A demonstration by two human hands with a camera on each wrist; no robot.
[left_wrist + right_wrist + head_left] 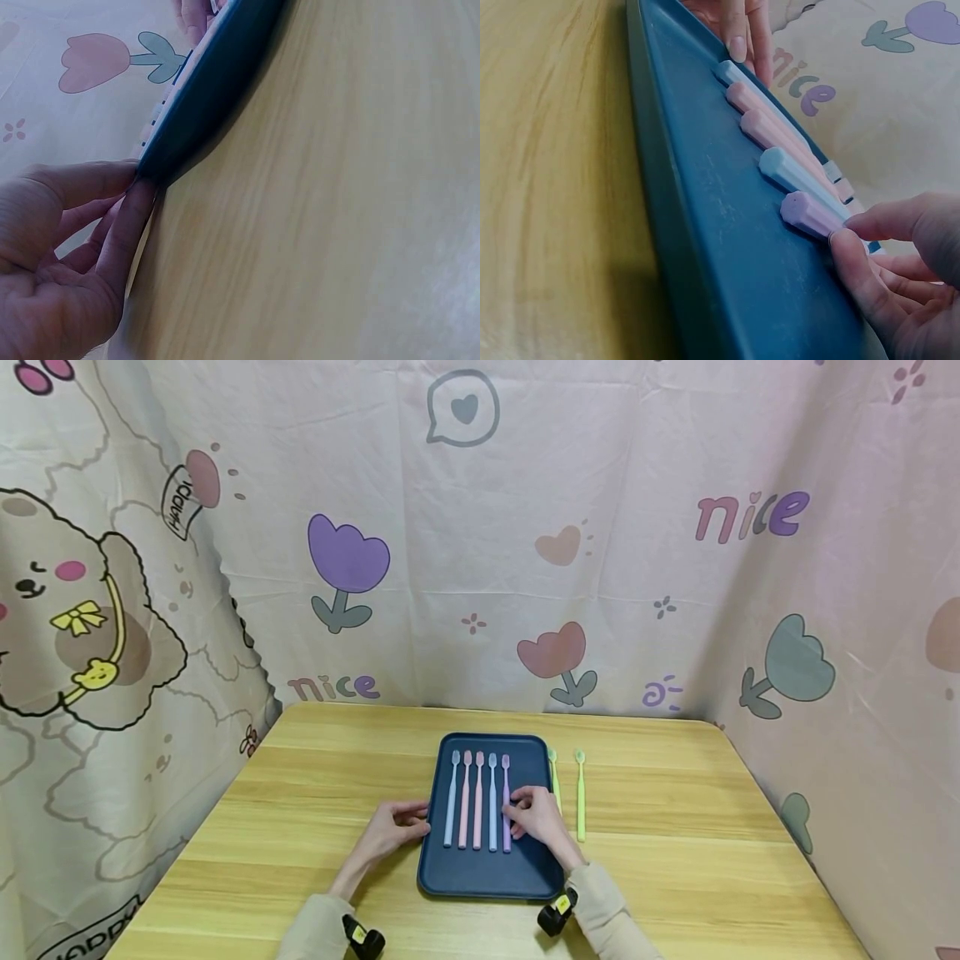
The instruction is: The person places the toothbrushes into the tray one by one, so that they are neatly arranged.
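Observation:
A dark blue tray (480, 877) lies on the table, holding a row of toothbrushes: a blue toothbrush (450, 810) at the left, two pink toothbrushes (464, 810), another blue toothbrush (492, 814) and a purple toothbrush (806, 214). My right hand (540, 820) pinches the purple toothbrush's handle between thumb and forefinger, over the tray's right half. At the tray's left side, my left hand (388, 835) holds the rim with thumb and fingertips. The handles run side by side, heads toward the far edge. The left wrist view shows mostly the tray's outer wall.
Right of the tray lie a yellow-green toothbrush (581, 802) and a second green toothbrush (553, 764), partly hidden behind my right hand. The wooden table (675, 827) meets a printed curtain (465, 527) at its far edge.

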